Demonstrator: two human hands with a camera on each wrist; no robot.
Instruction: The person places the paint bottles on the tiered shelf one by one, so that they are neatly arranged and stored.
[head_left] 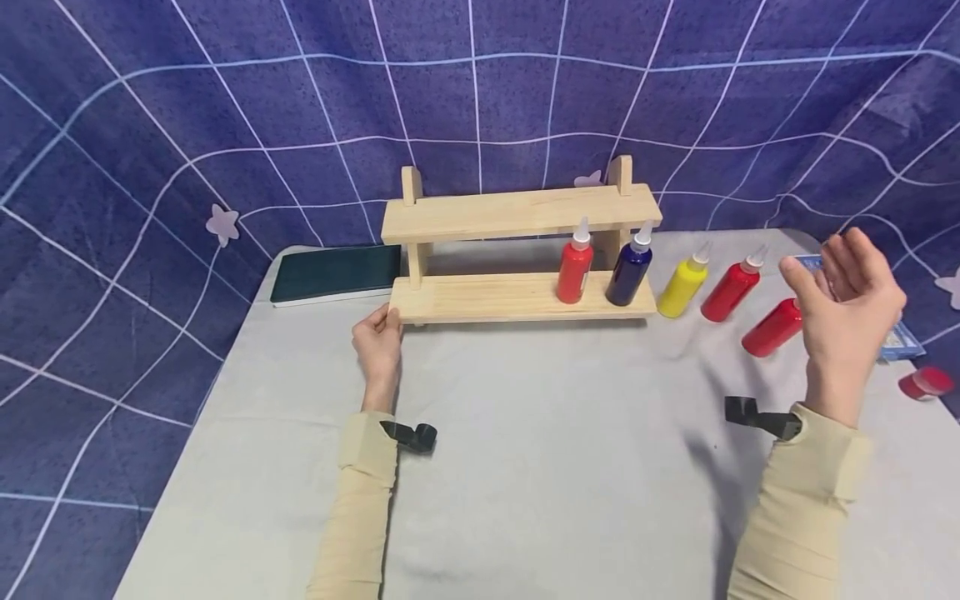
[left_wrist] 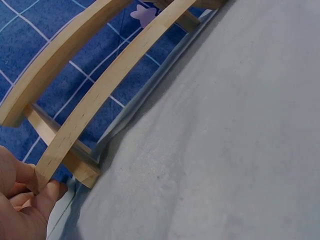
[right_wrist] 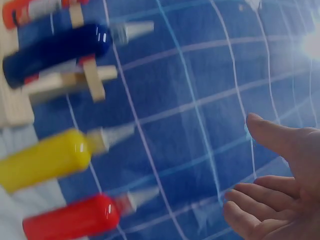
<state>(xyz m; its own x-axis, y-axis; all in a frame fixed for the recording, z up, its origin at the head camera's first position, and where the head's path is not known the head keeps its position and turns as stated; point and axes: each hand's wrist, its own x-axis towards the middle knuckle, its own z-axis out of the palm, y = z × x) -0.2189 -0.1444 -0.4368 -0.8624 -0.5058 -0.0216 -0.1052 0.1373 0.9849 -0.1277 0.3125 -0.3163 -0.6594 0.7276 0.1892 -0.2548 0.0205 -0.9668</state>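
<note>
A two-tier wooden shelf (head_left: 480,298) stands at the back of the table. My left hand (head_left: 377,343) pinches the left end of its lower board (left_wrist: 82,117) between thumb and fingers. On that board, towards the right, stand a red squeeze bottle (head_left: 574,273) and a dark blue squeeze bottle (head_left: 628,276), both with pointed white tips. To the right of the shelf, a yellow bottle (head_left: 682,287) and two red bottles (head_left: 729,293) stand on the table. My right hand (head_left: 855,304) is raised near the rightmost red bottle, partly covering it, with loosely bent fingers and nothing held.
A dark green book (head_left: 336,273) lies left of the shelf. Behind my right hand are a blue printed box or packet (head_left: 902,343) and a small red-lidded jar (head_left: 927,382) near the table's right edge. A blue checked curtain (head_left: 517,100) hangs behind the table.
</note>
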